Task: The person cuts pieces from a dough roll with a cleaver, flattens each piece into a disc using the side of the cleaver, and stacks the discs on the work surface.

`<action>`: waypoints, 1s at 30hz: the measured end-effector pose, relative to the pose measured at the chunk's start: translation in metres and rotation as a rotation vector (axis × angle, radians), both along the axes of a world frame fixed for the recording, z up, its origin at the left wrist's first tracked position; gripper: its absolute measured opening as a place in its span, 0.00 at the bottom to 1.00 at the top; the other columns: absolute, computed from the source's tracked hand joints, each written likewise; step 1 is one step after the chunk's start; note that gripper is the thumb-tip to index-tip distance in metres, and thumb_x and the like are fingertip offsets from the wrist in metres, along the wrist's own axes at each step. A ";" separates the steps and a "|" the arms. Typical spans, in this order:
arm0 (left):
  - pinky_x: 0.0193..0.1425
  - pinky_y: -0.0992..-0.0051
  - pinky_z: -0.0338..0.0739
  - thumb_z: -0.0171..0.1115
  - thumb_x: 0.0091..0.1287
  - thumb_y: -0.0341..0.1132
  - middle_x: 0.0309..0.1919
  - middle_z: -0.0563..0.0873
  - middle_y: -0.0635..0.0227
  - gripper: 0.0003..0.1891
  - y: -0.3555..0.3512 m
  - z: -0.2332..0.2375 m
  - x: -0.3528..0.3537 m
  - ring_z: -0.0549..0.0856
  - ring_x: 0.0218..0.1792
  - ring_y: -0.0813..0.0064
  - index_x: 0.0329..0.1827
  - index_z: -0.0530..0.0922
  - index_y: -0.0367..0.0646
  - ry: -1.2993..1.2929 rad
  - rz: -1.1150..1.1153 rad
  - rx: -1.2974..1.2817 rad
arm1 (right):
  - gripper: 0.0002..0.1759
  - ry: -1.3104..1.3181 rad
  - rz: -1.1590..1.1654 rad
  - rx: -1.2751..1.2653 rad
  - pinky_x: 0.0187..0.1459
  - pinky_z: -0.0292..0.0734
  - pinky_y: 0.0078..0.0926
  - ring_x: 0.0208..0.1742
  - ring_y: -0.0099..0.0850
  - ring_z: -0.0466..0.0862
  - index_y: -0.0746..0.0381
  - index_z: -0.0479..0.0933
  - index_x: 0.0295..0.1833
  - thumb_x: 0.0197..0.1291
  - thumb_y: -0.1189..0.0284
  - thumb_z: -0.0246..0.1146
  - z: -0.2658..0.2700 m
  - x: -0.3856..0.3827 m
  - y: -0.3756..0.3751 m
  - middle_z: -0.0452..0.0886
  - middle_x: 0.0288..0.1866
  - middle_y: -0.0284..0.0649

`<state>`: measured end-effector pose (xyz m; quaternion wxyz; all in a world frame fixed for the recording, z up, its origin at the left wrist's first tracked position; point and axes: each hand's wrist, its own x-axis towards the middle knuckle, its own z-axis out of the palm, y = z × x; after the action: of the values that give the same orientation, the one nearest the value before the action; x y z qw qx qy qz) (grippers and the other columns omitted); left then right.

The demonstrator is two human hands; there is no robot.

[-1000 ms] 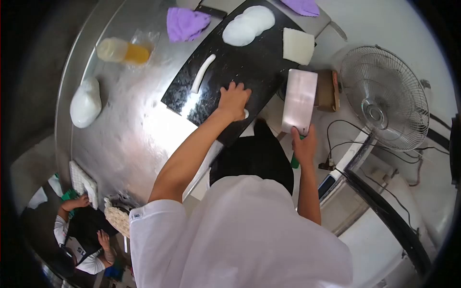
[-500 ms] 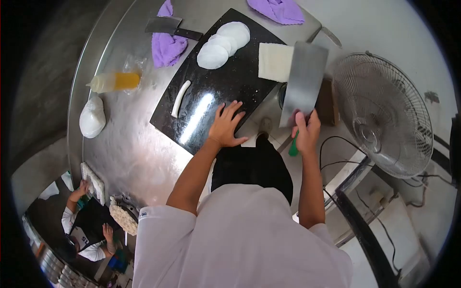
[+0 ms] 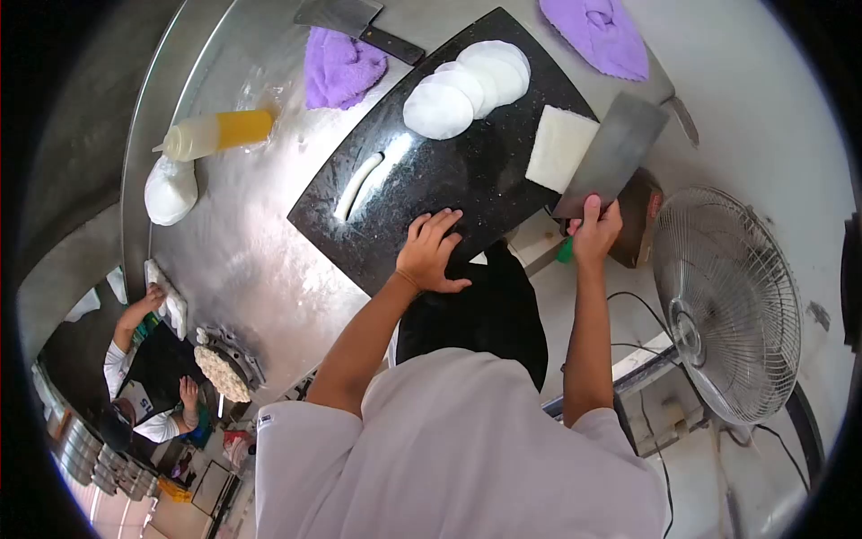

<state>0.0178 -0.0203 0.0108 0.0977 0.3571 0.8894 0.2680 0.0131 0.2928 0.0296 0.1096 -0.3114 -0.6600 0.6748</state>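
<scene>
My left hand (image 3: 431, 251) lies with its fingers stretched out on the near edge of a black board (image 3: 404, 225). A short white dough strip (image 3: 360, 184) is beyond its fingertips, to the left. Overlapping thin white dough rounds (image 3: 438, 111) rest farther up the board. My right hand (image 3: 596, 232) grips a broad cleaver (image 3: 618, 144), its blade pointing up and to the right. The blade partly covers a folded white cloth (image 3: 561, 148) at the board's right edge. Part of the cleaver's green handle (image 3: 565, 251) shows below my fingers.
Another cleaver (image 3: 339, 14) lies by a purple cloth (image 3: 339, 70); a second purple cloth (image 3: 600, 36) is at the top right. A squeeze bottle (image 3: 220, 133) and a white bundle (image 3: 171, 190) sit left. A fan (image 3: 727, 305) stands right. A co-worker (image 3: 153, 368) is at lower left.
The view has shifted, so the board and the things on it appear farther right. My left hand stays at the board, and my right hand still grips the cleaver.
</scene>
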 end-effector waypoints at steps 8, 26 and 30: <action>0.72 0.46 0.63 0.78 0.43 0.59 0.70 0.75 0.50 0.39 0.001 0.001 -0.003 0.73 0.71 0.47 0.52 0.76 0.39 0.029 0.049 0.158 | 0.22 -0.297 -0.013 0.039 0.19 0.66 0.25 0.17 0.21 0.71 0.65 0.76 0.42 0.75 0.54 0.63 -0.003 0.026 -0.025 0.74 0.23 0.32; 0.80 0.38 0.49 0.68 0.65 0.60 0.79 0.62 0.45 0.45 -0.002 0.003 0.003 0.58 0.81 0.47 0.77 0.65 0.37 0.208 0.112 0.031 | 0.25 -0.572 -0.147 0.138 0.17 0.67 0.27 0.14 0.25 0.74 0.65 0.78 0.38 0.70 0.51 0.68 0.032 0.290 -0.170 0.74 0.17 0.34; 0.77 0.52 0.63 0.61 0.75 0.47 0.72 0.70 0.41 0.32 -0.004 0.004 -0.038 0.70 0.75 0.48 0.74 0.66 0.33 -0.257 0.518 0.726 | 0.27 -0.616 0.068 0.154 0.24 0.74 0.30 0.21 0.27 0.79 0.68 0.82 0.40 0.65 0.50 0.73 0.017 0.264 -0.181 0.81 0.24 0.38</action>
<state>-0.0200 -0.0239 0.0144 0.0057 0.0981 0.7786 0.6197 0.2770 0.1119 0.0466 -0.0946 -0.4697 -0.7214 0.5000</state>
